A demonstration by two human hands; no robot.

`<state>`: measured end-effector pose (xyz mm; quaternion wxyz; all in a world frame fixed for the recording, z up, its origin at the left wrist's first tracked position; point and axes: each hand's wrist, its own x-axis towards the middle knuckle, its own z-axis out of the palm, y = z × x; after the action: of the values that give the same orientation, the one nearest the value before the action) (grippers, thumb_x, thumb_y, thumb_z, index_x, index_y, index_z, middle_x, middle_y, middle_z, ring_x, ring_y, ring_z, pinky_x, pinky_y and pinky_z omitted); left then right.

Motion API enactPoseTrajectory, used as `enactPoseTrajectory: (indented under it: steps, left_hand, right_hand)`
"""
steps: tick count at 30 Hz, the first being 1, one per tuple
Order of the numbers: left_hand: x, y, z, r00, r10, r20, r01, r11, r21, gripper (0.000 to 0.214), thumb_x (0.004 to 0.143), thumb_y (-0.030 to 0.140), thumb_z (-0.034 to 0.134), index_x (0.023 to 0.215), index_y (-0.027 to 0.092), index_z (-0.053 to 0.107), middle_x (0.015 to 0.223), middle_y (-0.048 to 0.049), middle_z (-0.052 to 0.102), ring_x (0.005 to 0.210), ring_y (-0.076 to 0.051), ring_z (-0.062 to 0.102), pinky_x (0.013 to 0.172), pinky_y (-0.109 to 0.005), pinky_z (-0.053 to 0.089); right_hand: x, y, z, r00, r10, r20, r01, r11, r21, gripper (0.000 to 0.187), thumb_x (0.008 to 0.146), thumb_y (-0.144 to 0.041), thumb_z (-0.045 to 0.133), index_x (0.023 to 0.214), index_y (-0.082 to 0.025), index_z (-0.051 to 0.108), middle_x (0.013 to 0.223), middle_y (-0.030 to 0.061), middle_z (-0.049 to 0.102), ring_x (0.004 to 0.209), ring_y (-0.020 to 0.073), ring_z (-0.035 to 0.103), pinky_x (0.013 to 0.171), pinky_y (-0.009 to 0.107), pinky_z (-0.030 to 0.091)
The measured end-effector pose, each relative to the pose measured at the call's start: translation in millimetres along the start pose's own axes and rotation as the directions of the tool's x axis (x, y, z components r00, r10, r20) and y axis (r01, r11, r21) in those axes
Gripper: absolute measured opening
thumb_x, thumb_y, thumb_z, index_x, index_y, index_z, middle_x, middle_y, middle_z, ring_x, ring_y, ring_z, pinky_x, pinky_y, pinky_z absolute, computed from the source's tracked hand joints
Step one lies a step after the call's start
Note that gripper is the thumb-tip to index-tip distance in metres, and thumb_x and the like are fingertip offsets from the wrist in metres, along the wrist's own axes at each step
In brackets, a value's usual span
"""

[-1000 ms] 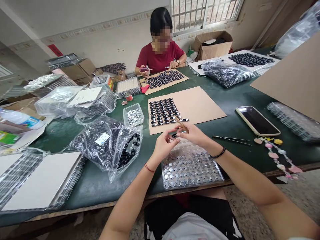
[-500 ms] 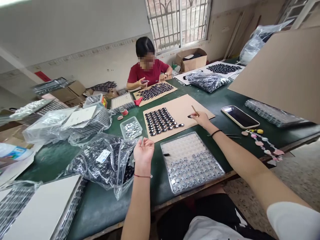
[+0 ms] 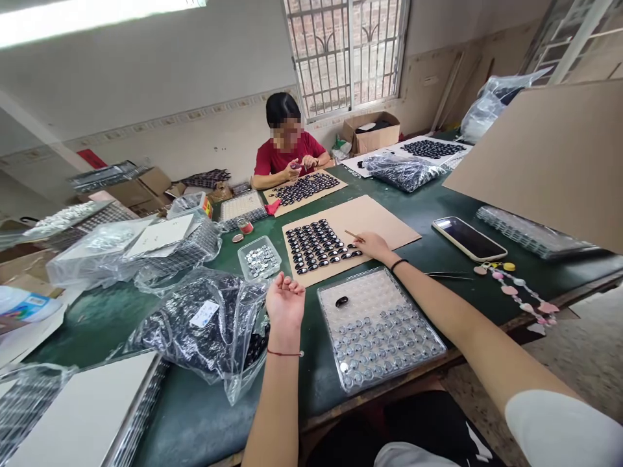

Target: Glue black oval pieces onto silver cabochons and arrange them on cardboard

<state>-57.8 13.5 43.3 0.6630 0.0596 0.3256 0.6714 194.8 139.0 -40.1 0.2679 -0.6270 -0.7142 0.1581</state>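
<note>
My right hand pinches a thin wooden stick over a brown cardboard sheet. Close to its fingers lie rows of glossy black oval pieces, each with a pale shiny spot. My left hand is palm up with its fingers curled in; whatever they may hold is hidden. It hovers between a clear bag of black pieces and a clear tray. Round clear-and-silver parts fill the tray's near rows. One loose black piece lies on its pale far half.
A plastic tub of silvery discs stands beyond my left hand. At right are a phone, thin metal tools and a beaded strap. A co-worker sits opposite. A large cardboard sheet juts in at upper right.
My right hand with the stick has moved left, to the end of the black rows. The loose black piece on the tray has shifted and turned slightly. The view has tilted up a little.
</note>
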Motion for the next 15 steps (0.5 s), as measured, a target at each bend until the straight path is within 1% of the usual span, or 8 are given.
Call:
enactPoseTrajectory:
  steps: [4,7,15]
  left_hand:
    - [1.4,-3.9,1.1,0.999,-0.028,0.028,0.027,0.999,0.022,0.008,0.077,0.01,0.044,0.073,0.016,0.045,0.049,0.0072,0.038,0.039,-0.004,0.037,0.042,-0.017,0.03]
    - [2.8,-6.5,1.6,0.999,-0.031,0.028,0.029,0.998,0.047,0.008,0.077,0.01,0.045,0.072,0.016,0.045,0.049,0.0073,0.037,0.039,-0.004,0.037,0.042,-0.017,0.029]
    - [4.5,-11.7,0.7,0.999,-0.033,0.023,0.031,0.994,0.108,0.006,0.076,0.011,0.047,0.073,0.015,0.047,0.05,0.007,0.037,0.04,-0.005,0.035,0.043,-0.018,0.03]
  right_hand:
    - [0.6,4.2,-1.1,0.999,-0.011,0.036,0.012,1.0,-0.025,0.02,0.08,-0.025,0.05,0.087,-0.016,0.067,0.095,0.0065,0.066,0.085,0.0155,0.057,0.069,0.021,0.037]
    - [1.9,5.6,-2.7,0.998,-0.017,0.056,0.019,0.999,-0.035,0.018,0.079,-0.024,0.051,0.085,-0.018,0.067,0.094,0.0041,0.066,0.085,0.015,0.058,0.069,0.02,0.038]
    - [1.5,7.2,-4.3,0.997,-0.049,0.063,0.051,0.998,-0.039,0.017,0.078,-0.023,0.051,0.083,-0.019,0.066,0.092,0.0024,0.067,0.083,0.0138,0.058,0.066,0.02,0.038]
